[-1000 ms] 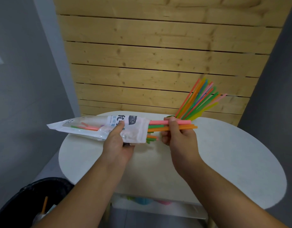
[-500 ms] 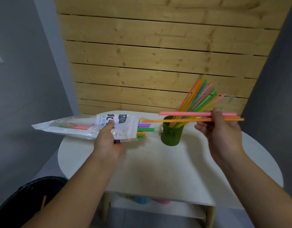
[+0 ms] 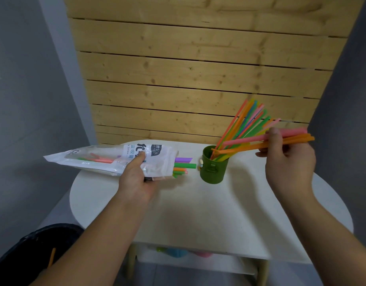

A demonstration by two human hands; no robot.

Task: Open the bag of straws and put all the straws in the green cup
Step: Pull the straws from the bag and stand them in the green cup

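My left hand point(image 3: 137, 178) grips the white plastic straw bag point(image 3: 107, 159) above the table's left side; purple, green and orange straw ends point(image 3: 183, 165) stick out of its open right end. The green cup point(image 3: 213, 168) stands upright on the table, holding several coloured straws point(image 3: 248, 120) that fan up and to the right. My right hand point(image 3: 287, 159) pinches a pink straw and a few orange straws point(image 3: 239, 146), nearly level, with their left tips over the cup's mouth.
The round white table point(image 3: 198, 213) stands against a wooden slat wall point(image 3: 188, 79). A black bin point(image 3: 33, 250) sits on the floor at lower left. Coloured objects lie on a shelf under the table point(image 3: 178, 252).
My right hand pulled the pink and orange straws out of the bag, carried them right, and now their left tips dip toward the cup. The bag shifted slightly left.
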